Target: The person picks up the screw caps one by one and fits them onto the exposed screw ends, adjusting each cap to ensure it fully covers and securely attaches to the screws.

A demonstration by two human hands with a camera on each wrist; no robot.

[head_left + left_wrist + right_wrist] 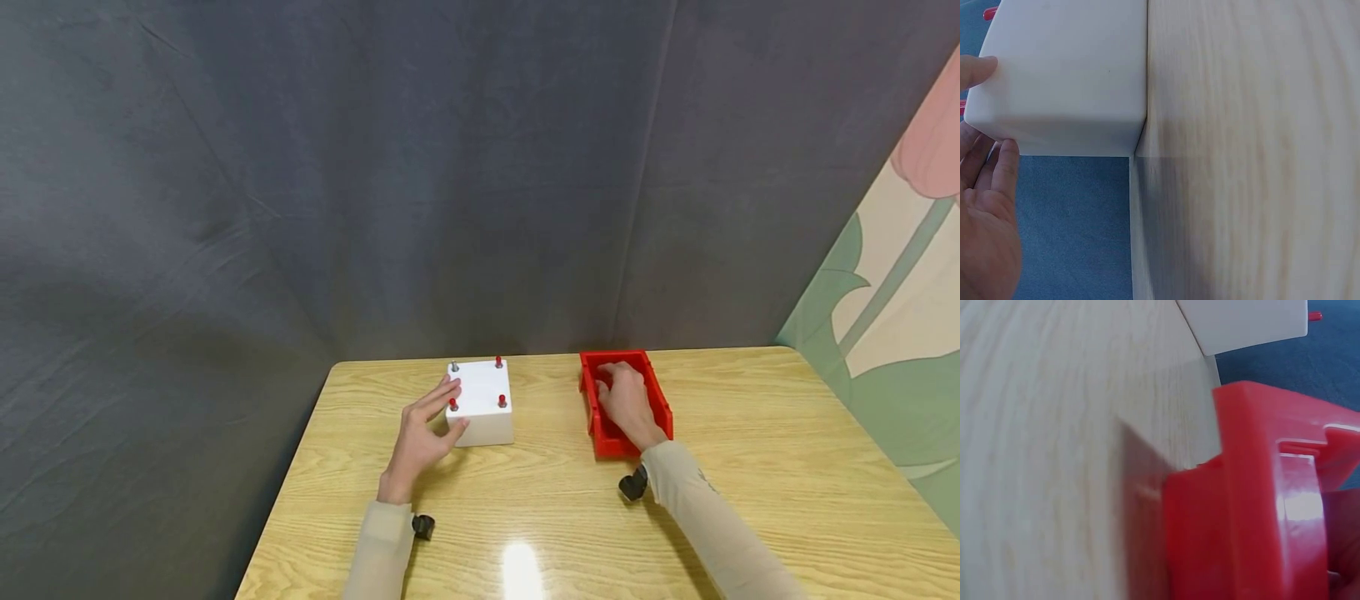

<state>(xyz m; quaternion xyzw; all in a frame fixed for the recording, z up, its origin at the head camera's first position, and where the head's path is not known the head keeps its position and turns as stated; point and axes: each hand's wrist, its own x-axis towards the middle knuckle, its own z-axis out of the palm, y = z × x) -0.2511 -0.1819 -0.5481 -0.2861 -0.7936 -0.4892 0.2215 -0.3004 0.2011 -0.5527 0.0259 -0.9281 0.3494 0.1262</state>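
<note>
A white box [483, 389] stands near the table's back edge, with metal bolts upright at its top corners. Three carry red caps [502, 400]; the back-left bolt [454, 366] shows bare metal. My left hand [422, 433] holds the box at its left front corner, thumb against the front face and fingers along the left side. To the right is an open red bin [617, 448]. Inside it reaches my right hand [628, 402], fingers bent downward. What those fingertips touch is hidden; the bin's wall covers most of that hand in the right wrist view.
The wooden table [555, 500] runs up to a dark grey cloth [480, 183] behind the box and bin. A wall with a painted flower [885, 333] borders the right side. Small black cameras [633, 483] are strapped at both wrists.
</note>
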